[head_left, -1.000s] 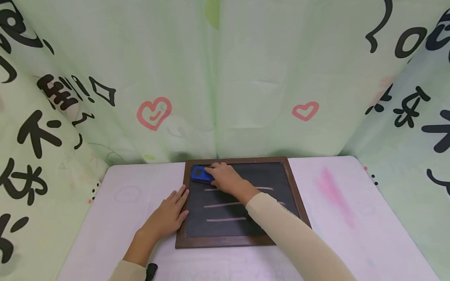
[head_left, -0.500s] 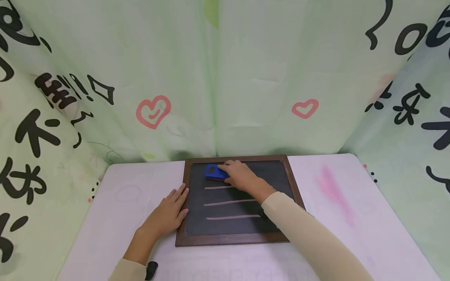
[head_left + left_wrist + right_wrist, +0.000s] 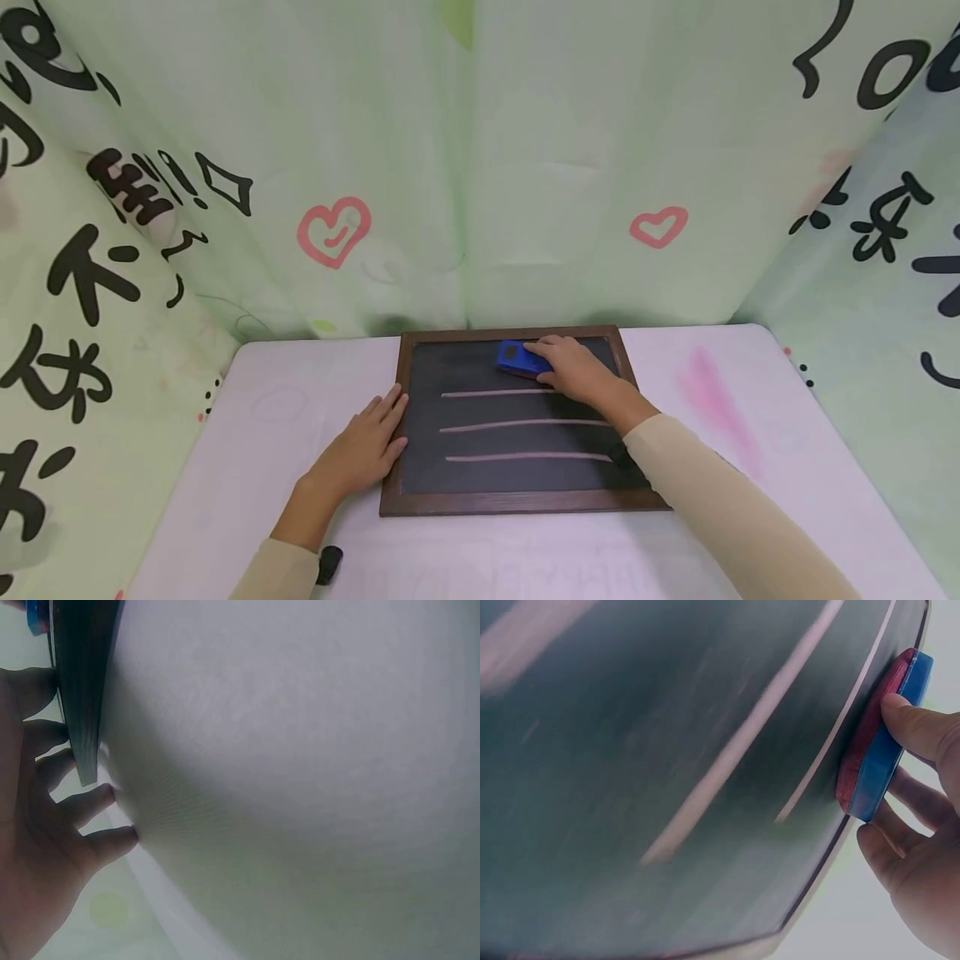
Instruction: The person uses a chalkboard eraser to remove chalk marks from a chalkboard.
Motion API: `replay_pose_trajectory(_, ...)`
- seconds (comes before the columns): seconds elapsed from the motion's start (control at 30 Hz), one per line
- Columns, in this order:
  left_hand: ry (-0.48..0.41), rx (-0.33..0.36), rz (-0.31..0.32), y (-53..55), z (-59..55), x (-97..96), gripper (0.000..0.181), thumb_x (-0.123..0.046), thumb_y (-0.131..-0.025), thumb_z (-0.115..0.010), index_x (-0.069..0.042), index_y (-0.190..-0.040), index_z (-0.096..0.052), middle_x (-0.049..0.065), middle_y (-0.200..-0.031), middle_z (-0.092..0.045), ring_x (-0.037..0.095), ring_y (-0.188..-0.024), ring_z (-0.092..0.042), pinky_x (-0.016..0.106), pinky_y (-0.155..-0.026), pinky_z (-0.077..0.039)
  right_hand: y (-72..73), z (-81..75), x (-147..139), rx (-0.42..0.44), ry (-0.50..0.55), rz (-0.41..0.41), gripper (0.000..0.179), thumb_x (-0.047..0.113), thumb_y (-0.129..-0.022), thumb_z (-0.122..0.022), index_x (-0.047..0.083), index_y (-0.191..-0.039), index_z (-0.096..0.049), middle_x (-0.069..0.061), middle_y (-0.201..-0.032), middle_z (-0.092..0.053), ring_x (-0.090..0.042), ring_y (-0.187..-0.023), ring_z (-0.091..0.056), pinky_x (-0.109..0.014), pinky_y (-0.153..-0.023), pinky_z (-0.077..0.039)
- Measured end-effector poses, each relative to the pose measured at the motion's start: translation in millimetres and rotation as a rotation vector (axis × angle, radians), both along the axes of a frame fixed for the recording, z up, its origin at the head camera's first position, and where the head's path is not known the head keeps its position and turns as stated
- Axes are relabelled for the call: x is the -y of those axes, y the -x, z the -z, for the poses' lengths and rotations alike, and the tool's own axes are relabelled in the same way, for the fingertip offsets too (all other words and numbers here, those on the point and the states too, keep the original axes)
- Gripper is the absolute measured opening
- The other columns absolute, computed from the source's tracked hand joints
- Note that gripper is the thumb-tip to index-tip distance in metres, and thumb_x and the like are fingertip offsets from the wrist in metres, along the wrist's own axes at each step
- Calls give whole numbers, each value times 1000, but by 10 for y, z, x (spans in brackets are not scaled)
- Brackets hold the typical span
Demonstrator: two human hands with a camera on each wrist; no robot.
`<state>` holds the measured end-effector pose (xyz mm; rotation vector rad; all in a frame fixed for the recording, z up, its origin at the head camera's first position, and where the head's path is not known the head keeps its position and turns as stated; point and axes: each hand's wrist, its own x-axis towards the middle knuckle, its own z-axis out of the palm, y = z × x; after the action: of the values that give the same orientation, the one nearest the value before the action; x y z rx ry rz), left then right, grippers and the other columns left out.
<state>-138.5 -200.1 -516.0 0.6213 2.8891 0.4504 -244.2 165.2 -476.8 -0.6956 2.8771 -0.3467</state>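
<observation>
A blackboard (image 3: 517, 479) in a dark brown wooden frame lies on the table, with three pink chalk lines (image 3: 525, 426) across it. My right hand (image 3: 581, 371) grips a blue board eraser (image 3: 517, 358) near the board's far edge, above the top line. In the right wrist view, thumb and fingers pinch the eraser (image 3: 881, 742), whose red felt side faces the board. My left hand (image 3: 363, 446) rests with straight fingers against the frame's left side. In the left wrist view, fingertips of the left hand (image 3: 45, 802) touch the frame edge (image 3: 82, 697) and the cloth.
A white cloth covers the table (image 3: 285, 400), with a pink smear (image 3: 716, 408) right of the board. A pale green curtain (image 3: 525, 167) with black lettering and red hearts hangs close behind and at both sides.
My right hand has slid the eraser rightward along the board's far part, from the far left corner past the middle. The left hand has stayed at the frame.
</observation>
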Motion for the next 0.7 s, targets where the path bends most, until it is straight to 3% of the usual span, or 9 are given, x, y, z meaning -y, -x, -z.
replay_pose_trajectory(0.4, 12, 17, 0, 9, -9, -17, 67, -33, -109, -49, -5, -164, -24, 13, -173, -16, 44, -156, -25, 68, -118, -32, -95, 18, -540, -67, 58, 35, 59, 14, -95, -75, 0, -149, -54, -27, -142, -58, -49, -132, -54, -62, -110, -44)
replay_pose_trajectory(0.7, 14, 6, -8, -8, -23, -24, 66, -32, -109, -50, -5, -164, -25, 13, -173, -18, 44, -155, -26, 66, -118, -33, -154, 25, -735, -100, 55, 75, 60, 15, -93, -77, -2, -146, -55, -28, -135, -61, -48, -121, -60, -61, -104, -49)
